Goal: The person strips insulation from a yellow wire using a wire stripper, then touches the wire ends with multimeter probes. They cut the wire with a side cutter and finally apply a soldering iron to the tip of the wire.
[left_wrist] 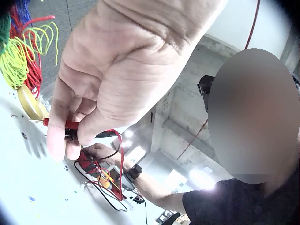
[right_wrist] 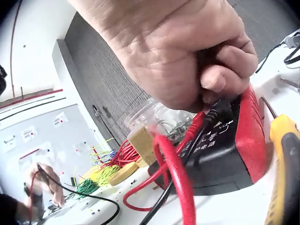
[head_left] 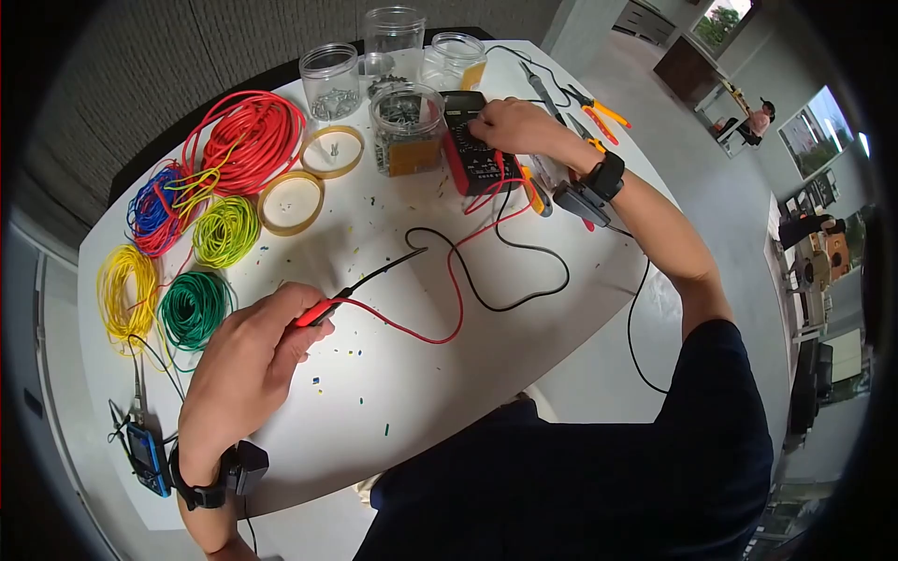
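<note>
My left hand grips the red test probe and the black test probe together, over the near left part of the table. In the left wrist view the red probe's metal tip points left, past the fingers. At the table's far side, my right hand lies over the red and black multimeter, its curled fingertips at the dial. That dial is mostly hidden under the hand. Red and black leads run from the meter's front end across the table to the probes.
Wire coils, red, yellow and green among them, lie at the left. Several clear jars stand behind. Tape rings, pliers, a small blue-cased device and scattered wire scraps are also on the table.
</note>
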Demonstrator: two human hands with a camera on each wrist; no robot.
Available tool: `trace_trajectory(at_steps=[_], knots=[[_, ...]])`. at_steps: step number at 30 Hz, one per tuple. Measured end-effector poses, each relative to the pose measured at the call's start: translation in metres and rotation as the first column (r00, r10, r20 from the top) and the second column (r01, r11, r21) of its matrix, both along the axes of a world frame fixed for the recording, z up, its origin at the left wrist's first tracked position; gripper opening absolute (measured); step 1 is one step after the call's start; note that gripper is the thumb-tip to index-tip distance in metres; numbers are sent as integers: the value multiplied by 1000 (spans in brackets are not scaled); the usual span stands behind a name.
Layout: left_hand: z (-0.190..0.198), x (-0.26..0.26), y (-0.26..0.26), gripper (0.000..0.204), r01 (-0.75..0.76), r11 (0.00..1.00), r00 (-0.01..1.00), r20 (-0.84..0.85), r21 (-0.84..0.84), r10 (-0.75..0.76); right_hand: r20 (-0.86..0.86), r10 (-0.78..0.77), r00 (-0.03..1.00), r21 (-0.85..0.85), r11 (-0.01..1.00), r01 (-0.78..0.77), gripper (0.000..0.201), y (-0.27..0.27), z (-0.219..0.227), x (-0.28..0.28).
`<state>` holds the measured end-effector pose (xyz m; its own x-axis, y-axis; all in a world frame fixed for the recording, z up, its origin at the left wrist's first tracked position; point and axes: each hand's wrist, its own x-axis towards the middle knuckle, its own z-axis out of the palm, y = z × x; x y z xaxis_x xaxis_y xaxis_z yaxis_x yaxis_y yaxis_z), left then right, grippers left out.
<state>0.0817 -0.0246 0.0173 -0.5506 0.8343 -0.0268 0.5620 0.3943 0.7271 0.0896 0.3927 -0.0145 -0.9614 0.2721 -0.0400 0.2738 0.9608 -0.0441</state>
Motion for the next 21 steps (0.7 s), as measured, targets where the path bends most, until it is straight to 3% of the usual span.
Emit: trace_trajectory(at_steps=[7, 9, 15, 21], knots=[[-1, 2, 2, 16, -1, 1000, 1000, 3, 8, 1, -70, 28, 997, -138, 990, -37, 40, 1, 1, 9], [-1, 3, 3, 16, 10, 1000, 1000, -10, 1, -10, 13, 18, 1000, -151, 988, -16, 43, 0, 5, 10], [-4, 1, 2, 16, 52, 999, 997, -49, 2, -52, -68, 122, 990, -35, 992, -124, 41, 11, -9, 14], [-7, 0, 1, 15, 75, 997, 993, -88, 30, -73, -33, 97, 995, -50, 994, -99, 39, 10, -4, 17]])
